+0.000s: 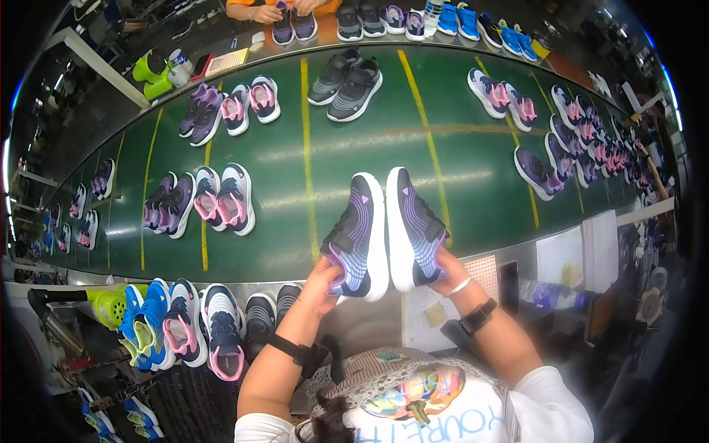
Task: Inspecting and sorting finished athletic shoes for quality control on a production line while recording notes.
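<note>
My left hand (pixel 320 286) is closed on the heel end of a black and purple sneaker (pixel 353 230). Its match, a second black and purple sneaker (pixel 418 230), is gripped at the heel by my right hand (pixel 447 274). Both shoes are held up over the near edge of the green conveyor belt (pixel 277 244), toes pointing away from me. Their thick white soles face each other with a narrow gap between. Pale wavy lines run along the sides. The shoes' heel ends partly hide my fingers.
Across the belt, a co-worker's hands (pixel 292 9) hold a purple and black pair. Grey-black sneakers (pixel 354 85) lie mid-belt, pink-lined sneakers (pixel 225 199) to the left, many more at the right. Near left stands a row of shoes with blue sneakers (pixel 151 317); a plastic bottle (pixel 550 295) lies near right.
</note>
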The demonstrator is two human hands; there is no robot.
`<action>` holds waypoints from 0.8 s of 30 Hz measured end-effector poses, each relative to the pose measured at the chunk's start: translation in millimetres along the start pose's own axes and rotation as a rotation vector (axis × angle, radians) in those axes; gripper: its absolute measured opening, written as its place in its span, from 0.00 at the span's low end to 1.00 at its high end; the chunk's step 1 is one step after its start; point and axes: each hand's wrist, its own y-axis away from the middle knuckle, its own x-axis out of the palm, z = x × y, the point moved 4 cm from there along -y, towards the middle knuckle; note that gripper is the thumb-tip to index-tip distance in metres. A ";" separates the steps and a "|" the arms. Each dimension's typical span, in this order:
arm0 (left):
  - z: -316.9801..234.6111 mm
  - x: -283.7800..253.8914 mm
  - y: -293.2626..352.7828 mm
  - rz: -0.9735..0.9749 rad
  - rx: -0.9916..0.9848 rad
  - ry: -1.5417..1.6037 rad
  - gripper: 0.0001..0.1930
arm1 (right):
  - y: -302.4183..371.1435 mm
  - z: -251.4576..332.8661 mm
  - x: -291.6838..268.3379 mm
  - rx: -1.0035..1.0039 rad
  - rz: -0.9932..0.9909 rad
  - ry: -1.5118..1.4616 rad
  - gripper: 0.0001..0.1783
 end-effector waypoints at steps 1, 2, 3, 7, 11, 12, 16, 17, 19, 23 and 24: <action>2.4 2.2 6.6 0.071 0.020 0.036 0.25 | 2.1 -6.0 0.3 0.037 0.105 0.026 0.28; 5.1 6.8 17.5 0.074 0.030 0.032 0.25 | 9.2 -9.7 3.9 0.033 0.116 0.029 0.28; 6.5 14.9 31.8 0.068 0.048 0.086 0.25 | 19.3 -13.6 11.7 0.038 0.169 0.008 0.28; 19.2 22.8 66.9 0.129 0.153 0.135 0.24 | 52.6 -20.1 31.1 0.051 0.221 0.010 0.28; 3.7 38.3 112.8 0.253 0.316 0.042 0.28 | 88.3 -9.0 34.6 -0.079 0.284 0.104 0.28; -2.8 43.0 127.6 0.382 0.447 0.022 0.33 | 95.4 -6.1 43.5 -0.138 0.303 0.114 0.28; 4.1 68.6 154.4 0.464 0.452 0.044 0.44 | 107.3 -24.5 18.5 -0.183 0.557 0.464 0.38; 13.4 66.2 158.5 0.600 0.336 0.029 0.42 | 132.4 -31.9 92.8 -0.020 0.626 0.125 0.42; 38.2 52.3 156.8 0.550 0.208 0.178 0.38 | 134.6 -47.6 79.4 -0.016 0.531 0.183 0.40; 35.8 44.7 166.5 0.606 0.203 0.236 0.29 | 137.6 -42.9 61.5 -0.007 0.500 0.276 0.36; 34.0 40.2 168.4 0.606 0.202 0.238 0.29 | 138.9 -40.2 55.9 -0.007 0.498 0.277 0.36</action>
